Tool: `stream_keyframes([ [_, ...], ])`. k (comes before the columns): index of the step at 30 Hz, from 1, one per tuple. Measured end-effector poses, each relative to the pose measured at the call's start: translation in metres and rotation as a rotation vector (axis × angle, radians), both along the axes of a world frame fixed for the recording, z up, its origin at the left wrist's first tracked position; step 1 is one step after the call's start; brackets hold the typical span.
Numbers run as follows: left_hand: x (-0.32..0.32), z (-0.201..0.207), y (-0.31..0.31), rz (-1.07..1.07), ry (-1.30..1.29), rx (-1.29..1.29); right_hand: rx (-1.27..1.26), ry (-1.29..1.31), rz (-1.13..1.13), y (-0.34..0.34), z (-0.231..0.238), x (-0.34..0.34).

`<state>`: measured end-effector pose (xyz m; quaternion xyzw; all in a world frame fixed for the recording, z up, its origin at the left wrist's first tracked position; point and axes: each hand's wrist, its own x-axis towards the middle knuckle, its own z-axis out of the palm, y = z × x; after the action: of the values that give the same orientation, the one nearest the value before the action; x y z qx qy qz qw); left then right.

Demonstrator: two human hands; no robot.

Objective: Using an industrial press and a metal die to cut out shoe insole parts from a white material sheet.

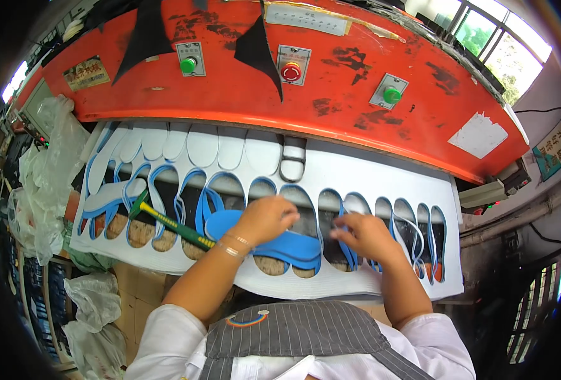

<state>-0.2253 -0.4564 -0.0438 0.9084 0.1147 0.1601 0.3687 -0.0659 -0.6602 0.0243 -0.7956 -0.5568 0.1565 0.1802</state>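
Before me lies a thick white foam sheet [192, 265] with rows of sole-shaped cutouts, their inner edges blue. My left hand [269, 218] is over blue sole-shaped foam pieces [287, 246] stacked across the near cutouts; its fingers are loosely bent, a gap shows between thumb and forefinger, and I see nothing in it. My right hand [361, 233] hovers over cutouts right of the middle, fingers bent and apart, no held thing visible. Left of my left wrist, a tool with a green and yellow handle [173, 224] lies slantwise across the sheet.
A red machine front [230, 95] with green buttons [188, 64] and a red knob [290, 71] spans the far side. A dark sole-shaped frame [292, 158] rests near its lower edge. Loose foam pieces [112, 196] lie at left. Clear plastic bags [46, 183] hang beyond.
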Motion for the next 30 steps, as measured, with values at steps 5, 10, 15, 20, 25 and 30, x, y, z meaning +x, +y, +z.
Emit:
stream_keyframes([
  [5, 0.017, -0.054, 0.018, 0.068, -0.117, 0.089, 0.224, -0.113, 0.156, 0.080, -0.071, -0.004],
  [10, 0.007, -0.073, 0.014, -0.016, 0.004, 0.114, 0.199, -0.074, 0.381, 0.097, -0.117, 0.006],
  [15, 0.020, -0.076, 0.063, -0.071, -0.206, -0.002, 0.427, 0.166, 0.321, 0.131, -0.131, 0.017],
  [20, 0.027, -0.084, 0.096, -0.129, -0.225, -0.082, 0.179, 0.158, 0.522, 0.173, -0.103, 0.051],
  [25, 0.015, -0.133, 0.065, -0.039, -0.245, 0.020, -0.114, -0.147, 0.454, 0.197, -0.123, 0.059],
  [30, 0.016, -0.135, 0.064, 0.073, -0.353, -0.024, -0.053, -0.587, 0.526, 0.263, -0.128, 0.054],
])
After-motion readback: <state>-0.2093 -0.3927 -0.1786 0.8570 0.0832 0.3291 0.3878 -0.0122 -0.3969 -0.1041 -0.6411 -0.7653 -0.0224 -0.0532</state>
